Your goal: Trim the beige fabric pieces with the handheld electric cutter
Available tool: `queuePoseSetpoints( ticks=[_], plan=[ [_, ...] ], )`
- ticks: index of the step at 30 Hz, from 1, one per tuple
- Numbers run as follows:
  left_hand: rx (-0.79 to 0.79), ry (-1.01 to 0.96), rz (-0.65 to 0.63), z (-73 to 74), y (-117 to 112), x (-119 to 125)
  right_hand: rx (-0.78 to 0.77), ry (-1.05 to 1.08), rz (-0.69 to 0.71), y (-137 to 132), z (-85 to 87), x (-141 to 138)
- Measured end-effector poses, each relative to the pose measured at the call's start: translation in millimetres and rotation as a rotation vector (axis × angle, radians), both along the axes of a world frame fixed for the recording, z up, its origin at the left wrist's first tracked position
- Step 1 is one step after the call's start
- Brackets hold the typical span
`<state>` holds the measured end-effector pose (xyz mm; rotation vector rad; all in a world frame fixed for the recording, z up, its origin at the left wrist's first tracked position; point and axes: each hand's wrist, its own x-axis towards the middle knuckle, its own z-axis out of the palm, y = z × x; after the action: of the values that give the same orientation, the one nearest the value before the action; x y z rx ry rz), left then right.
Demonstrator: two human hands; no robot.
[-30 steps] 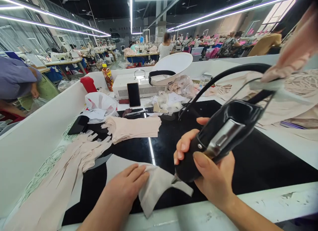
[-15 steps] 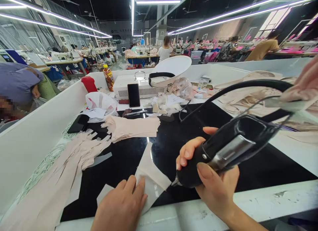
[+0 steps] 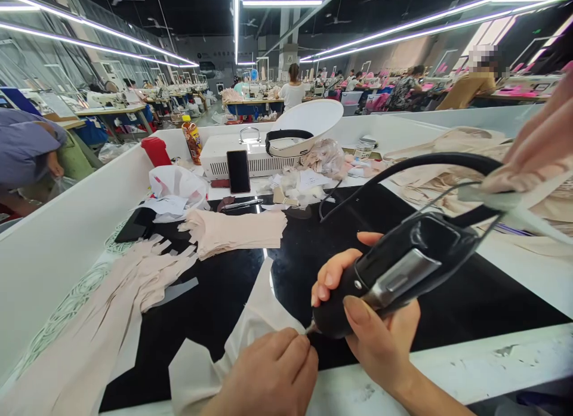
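My right hand [image 3: 380, 341] is wrapped round a black corded hand tool [image 3: 403, 267] with a silver lever on its side. Its narrow metal tip points left and down, right at the fingertips of my left hand [image 3: 273, 368]. Those fingers are closed in a pinch on the edge of a pale fabric piece [image 3: 257, 311], which lies creased on the black work surface [image 3: 215, 308]. The tip meets or nearly meets the fabric there; the exact contact is hidden by my fingers.
A beige fabric stack [image 3: 237, 231] lies beyond, with loose fabric pieces [image 3: 111, 308] to the left. A phone [image 3: 239, 171] leans on a white vented box [image 3: 264, 165]. The tool's thick cable [image 3: 421, 159] arches right, past a blurred pinkish shape. Low white walls [image 3: 58, 237] border the table.
My left hand has moved right, from lying on the fabric to pinching its edge by the tool tip. The fabric has become creased. The tool has stayed nearly in place.
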<state>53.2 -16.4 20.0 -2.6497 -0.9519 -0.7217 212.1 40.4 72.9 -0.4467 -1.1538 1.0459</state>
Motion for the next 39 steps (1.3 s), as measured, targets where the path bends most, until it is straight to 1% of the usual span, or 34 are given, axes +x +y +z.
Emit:
queuePoseSetpoints(
  ticks=[3,5,9,13,18,23,29,35,39],
  plan=[
    [-0.072,0.057,-0.031,-4.0,5,-1,0.001,-0.004,-0.001,-1,0.3,0],
    [-0.055,0.074,-0.021,-5.6,7,-5,-0.001,-0.008,-0.004,-2,0.4,0],
    [-0.015,0.037,0.018,-10.4,9,-12,0.002,-0.031,-0.023,-4,0.6,0],
    [-0.027,0.001,0.067,-14.3,8,-17,0.020,-0.050,-0.029,-6,0.3,2],
    [-0.030,-0.017,0.119,-15.0,6,-20,0.002,-0.045,-0.006,-6,2.1,5],
    [-0.014,-0.030,0.135,-19.1,6,-18,0.002,-0.027,-0.001,3,4.3,3],
    [0.022,-0.060,0.145,-24.3,8,-18,0.011,0.006,0.037,16,2.3,-7],
    [-0.020,-0.031,0.159,-22.1,8,-22,0.009,-0.009,0.047,12,-0.6,-10],
    [-0.024,-0.021,0.165,-25.9,7,-27,0.006,-0.028,0.015,11,1.0,-12]
  ],
)
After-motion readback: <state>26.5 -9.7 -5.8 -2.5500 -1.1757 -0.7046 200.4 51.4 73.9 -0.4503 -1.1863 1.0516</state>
